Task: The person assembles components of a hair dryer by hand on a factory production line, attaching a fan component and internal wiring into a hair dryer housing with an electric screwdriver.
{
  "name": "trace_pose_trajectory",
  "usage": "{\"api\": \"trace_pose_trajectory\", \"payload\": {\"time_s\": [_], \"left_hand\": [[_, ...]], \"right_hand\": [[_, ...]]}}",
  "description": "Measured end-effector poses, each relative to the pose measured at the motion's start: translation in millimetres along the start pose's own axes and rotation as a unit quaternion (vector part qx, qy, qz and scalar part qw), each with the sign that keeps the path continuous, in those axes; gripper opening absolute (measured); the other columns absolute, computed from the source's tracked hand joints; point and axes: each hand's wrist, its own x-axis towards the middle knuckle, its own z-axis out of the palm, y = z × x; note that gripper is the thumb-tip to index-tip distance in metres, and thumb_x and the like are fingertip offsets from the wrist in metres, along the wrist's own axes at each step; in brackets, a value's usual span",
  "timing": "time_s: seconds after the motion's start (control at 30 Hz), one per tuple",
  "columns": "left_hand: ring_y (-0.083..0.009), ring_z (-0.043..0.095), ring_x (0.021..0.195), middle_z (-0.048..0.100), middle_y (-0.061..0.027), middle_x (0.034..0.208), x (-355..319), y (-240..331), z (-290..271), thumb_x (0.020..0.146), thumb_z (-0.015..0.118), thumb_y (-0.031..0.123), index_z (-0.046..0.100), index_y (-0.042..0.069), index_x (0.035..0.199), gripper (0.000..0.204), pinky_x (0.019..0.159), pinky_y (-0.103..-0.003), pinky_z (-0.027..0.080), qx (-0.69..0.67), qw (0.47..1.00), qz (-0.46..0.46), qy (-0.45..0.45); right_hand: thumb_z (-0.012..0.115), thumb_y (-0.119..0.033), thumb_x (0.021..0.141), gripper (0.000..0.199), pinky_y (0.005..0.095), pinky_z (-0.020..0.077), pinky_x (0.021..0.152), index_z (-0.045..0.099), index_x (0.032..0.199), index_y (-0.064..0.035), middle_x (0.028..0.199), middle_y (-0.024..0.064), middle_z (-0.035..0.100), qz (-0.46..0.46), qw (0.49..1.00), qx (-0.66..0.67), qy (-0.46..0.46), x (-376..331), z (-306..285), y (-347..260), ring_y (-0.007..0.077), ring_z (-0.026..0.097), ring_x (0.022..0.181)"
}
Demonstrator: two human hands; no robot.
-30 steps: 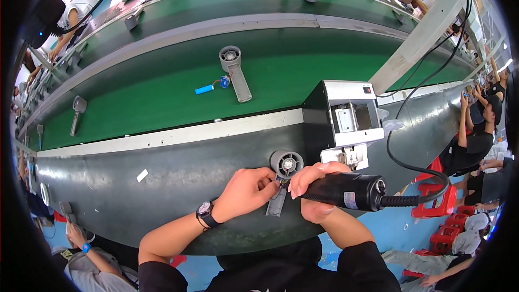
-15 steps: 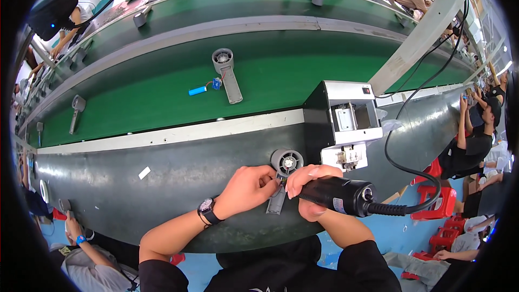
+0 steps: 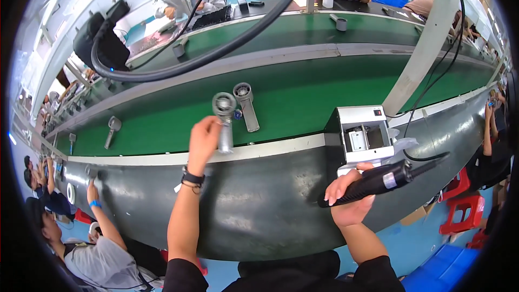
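While the left hand (image 3: 203,140) grips a round-headed grey metal part (image 3: 224,120), the right hand (image 3: 348,197) clasps a black cylindrical screwdriver (image 3: 378,181).

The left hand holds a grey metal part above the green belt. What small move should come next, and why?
Probably lower the left hand a little and release the grey metal part on the green belt, beside the similar part lying there. The part is held out over the belt's near edge, and the right hand holds the black power screwdriver away from it.
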Motion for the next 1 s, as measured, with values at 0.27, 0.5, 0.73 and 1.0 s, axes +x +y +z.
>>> {"api": "trace_pose_trajectory", "payload": {"time_s": [0.27, 0.5, 0.73, 1.0], "left_hand": [[-0.0339, 0.060, 0.097, 0.066, -0.0154, 0.098, 45.6, -81.4, -30.8, 0.090, 0.062, 0.018, 0.067, 0.002, 0.099, 0.018, 0.084, -0.042, 0.047, 0.268, 0.940, 0.089, 0.192], [-0.0330, 0.060, 0.103, 0.066, -0.0141, 0.102, 20.5, 5.4, 18.5, 0.085, 0.069, 0.014, 0.060, 0.004, 0.109, 0.027, 0.093, -0.042, 0.045, 0.135, 0.974, 0.174, 0.061], [-0.0217, 0.064, 0.086, 0.068, -0.0102, 0.094, 21.1, 9.0, 38.4, 0.083, 0.065, 0.008, 0.054, 0.003, 0.107, 0.027, 0.079, -0.030, 0.048, 0.028, 0.998, 0.035, 0.037], [-0.0144, 0.062, 0.099, 0.066, -0.0087, 0.101, -70.3, 101.3, 43.4, 0.096, 0.054, 0.004, 0.050, 0.006, 0.109, 0.014, 0.082, -0.026, 0.047, -0.326, 0.944, -0.027, -0.053]], "right_hand": [[0.060, -0.065, 0.088, 0.075, 0.0336, 0.0498, 0.049, 0.038, 0.127, -0.0044, 0.066, 0.0073, 0.050, 0.061, 0.997, -0.043, 0.015, -3.2, 18.1, -2.8, 0.0183, 0.053, 0.049], [0.063, -0.066, 0.085, 0.079, 0.0332, 0.0499, 0.050, 0.038, 0.126, -0.0029, 0.066, 0.0082, 0.052, 0.106, 0.993, -0.055, 0.012, -2.9, 23.5, -5.9, 0.0182, 0.054, 0.050], [0.068, -0.052, 0.088, 0.073, 0.0323, 0.0511, 0.054, 0.040, 0.128, 0.0024, 0.071, 0.0090, 0.055, 0.173, 0.985, -0.019, -0.014, -9.6, 26.4, 6.0, 0.0168, 0.057, 0.056], [0.061, -0.007, 0.091, 0.045, 0.0290, 0.0516, 0.057, 0.040, 0.130, 0.0022, 0.091, 0.0158, 0.064, 0.324, 0.944, -0.049, -0.038, -3.9, 29.0, 7.8, 0.0137, 0.060, 0.060]]}}
